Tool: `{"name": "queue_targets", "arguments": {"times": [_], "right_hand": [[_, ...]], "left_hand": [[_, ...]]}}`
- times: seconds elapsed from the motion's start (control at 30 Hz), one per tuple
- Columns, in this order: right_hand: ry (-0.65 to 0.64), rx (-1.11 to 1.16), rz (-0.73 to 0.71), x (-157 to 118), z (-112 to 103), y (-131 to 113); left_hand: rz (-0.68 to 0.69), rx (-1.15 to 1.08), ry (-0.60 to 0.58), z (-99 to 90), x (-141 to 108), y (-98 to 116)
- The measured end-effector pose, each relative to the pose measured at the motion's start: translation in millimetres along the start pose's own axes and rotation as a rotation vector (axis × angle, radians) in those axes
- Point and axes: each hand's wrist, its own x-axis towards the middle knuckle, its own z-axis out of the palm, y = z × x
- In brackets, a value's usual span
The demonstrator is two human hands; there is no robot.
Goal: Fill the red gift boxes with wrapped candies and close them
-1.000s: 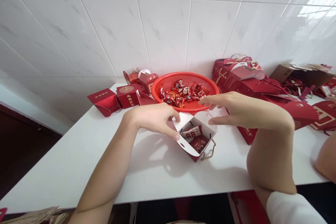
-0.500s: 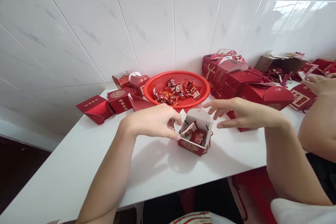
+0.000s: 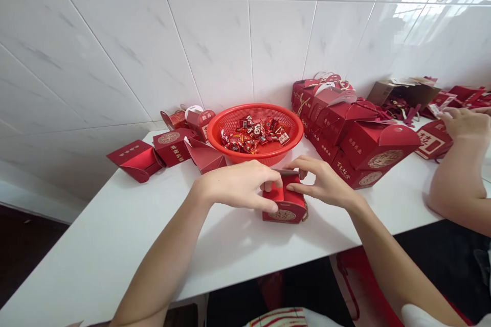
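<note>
A small red box with a gold round emblem stands on the white table, in front of the red basket. Its side flaps are folded inward over the opening, and its contents are hidden. My left hand is at the box's left side, thumb at the front flap and fingers curled over the top, closed on it. From the right, my right hand grips the box's back and right flaps between thumb and fingers. A twisted cord hangs at the box's right side.
A red basket of wrapped sweets stands behind the box. Several red boxes lie to the left, and stacked ones stand at the right. Another person's hand and arm are at the far right, near a brown carton.
The box's side flaps have been folded in, covering the sweets that showed inside. My right hand has moved left onto the box, and my left hand has shifted right over it.
</note>
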Motion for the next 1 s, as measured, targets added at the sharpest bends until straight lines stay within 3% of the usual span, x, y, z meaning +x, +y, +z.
{"name": "queue_targets", "arguments": {"times": [0.2, 0.43, 0.67, 0.83, 1.0], "right_hand": [[0.125, 0.066, 0.003, -19.5, 16.0, 5.9], [0.337, 0.15, 0.208, -31.3, 30.6, 16.1], [0.22, 0.066, 0.345, -38.1, 41.2, 15.7], [0.298, 0.008, 0.4, -31.4, 40.7, 6.3], [0.31, 0.174, 0.504, -21.0, 33.4, -3.0]], "left_hand": [[-0.232, 0.191, 0.152, 2.7, 4.9, 4.4], [-0.134, -0.018, 0.029, 9.5, 15.9, -15.2], [-0.209, -0.236, -0.1, 3.9, 18.4, -25.3], [-0.237, -0.219, -0.11, 2.3, 20.4, -24.3], [-0.211, -0.158, -0.066, 1.3, 19.7, -21.7]]}}
